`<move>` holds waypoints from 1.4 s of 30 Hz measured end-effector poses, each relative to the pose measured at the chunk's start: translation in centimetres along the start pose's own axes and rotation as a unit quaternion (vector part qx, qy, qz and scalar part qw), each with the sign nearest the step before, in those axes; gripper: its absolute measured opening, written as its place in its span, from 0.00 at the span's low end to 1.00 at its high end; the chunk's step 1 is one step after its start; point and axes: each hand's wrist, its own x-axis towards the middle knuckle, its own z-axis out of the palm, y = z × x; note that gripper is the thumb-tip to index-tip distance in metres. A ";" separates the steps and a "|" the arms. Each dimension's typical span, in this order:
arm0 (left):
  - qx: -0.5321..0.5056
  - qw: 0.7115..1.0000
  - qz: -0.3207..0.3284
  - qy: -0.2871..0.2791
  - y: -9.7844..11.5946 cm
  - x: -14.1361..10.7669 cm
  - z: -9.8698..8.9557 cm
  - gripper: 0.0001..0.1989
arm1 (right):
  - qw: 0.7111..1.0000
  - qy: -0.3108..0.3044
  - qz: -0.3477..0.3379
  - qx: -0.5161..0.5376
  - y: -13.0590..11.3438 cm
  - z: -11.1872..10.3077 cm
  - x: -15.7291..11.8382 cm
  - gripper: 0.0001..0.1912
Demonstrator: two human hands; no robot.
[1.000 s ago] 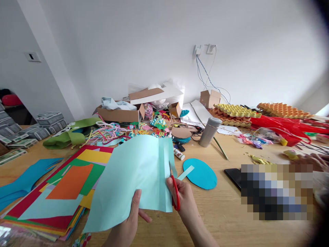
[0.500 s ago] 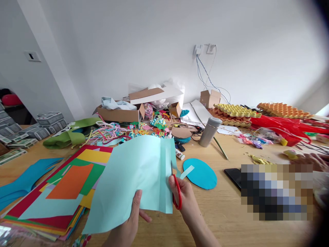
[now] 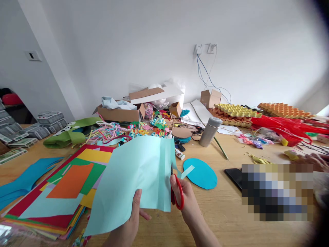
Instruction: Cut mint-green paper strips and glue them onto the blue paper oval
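A large pale aqua paper sheet with a folded strip along its right side is held above the table. My left hand grips its lower edge, thumb on top and fingers beneath. My right hand is closed round red-handled scissors, whose blades lie at the sheet's right edge. A narrow cut piece hangs curled there, its end over a blue oval that lies flat on the table. To the left of the sheet is a stack of coloured paper.
Behind the sheet stand a grey flask, pipe cleaners and cardboard boxes. Egg trays sit at the back right. A phone lies to the right, near another person's hand. Blue paper offcuts lie at left.
The scissors' handles have spread wider and tilted slightly to the right, and my right hand has moved a little with them. The sheet's lower right corner has shifted slightly up and left.
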 end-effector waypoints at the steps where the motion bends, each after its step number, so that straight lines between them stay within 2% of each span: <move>1: -0.001 1.000 0.003 0.000 0.0 0.0 0.0 0.21 | 1.000 0.000 -0.001 -0.003 0.0 0.0 0.0 0.32; 7: 0.041 0.998 0.051 -0.002 -0.1 0.0 -0.2 0.22 | 1.000 0.011 0.002 -0.004 0.0 0.0 0.1 0.32; 14: 0.064 0.996 0.062 0.012 0.2 0.0 -0.2 0.19 | 0.999 0.001 -0.015 0.028 0.3 0.0 0.4 0.31; 19: 0.063 0.997 0.039 0.004 0.7 0.0 -0.2 0.26 | 0.999 0.012 -0.014 0.046 0.6 -0.1 0.4 0.30; 25: 0.038 0.999 0.030 0.000 0.7 -0.1 -0.1 0.23 | 0.998 0.016 -0.005 0.052 0.6 0.0 0.5 0.31; 35: 0.026 1.000 -0.008 -0.002 1.1 -0.2 -0.1 0.27 | 0.998 0.031 0.000 0.055 0.0 0.1 0.2 0.31; 42: 0.044 0.999 0.022 -0.006 0.7 -0.3 0.0 0.24 | 0.998 0.025 -0.013 0.048 0.7 -0.1 0.5 0.31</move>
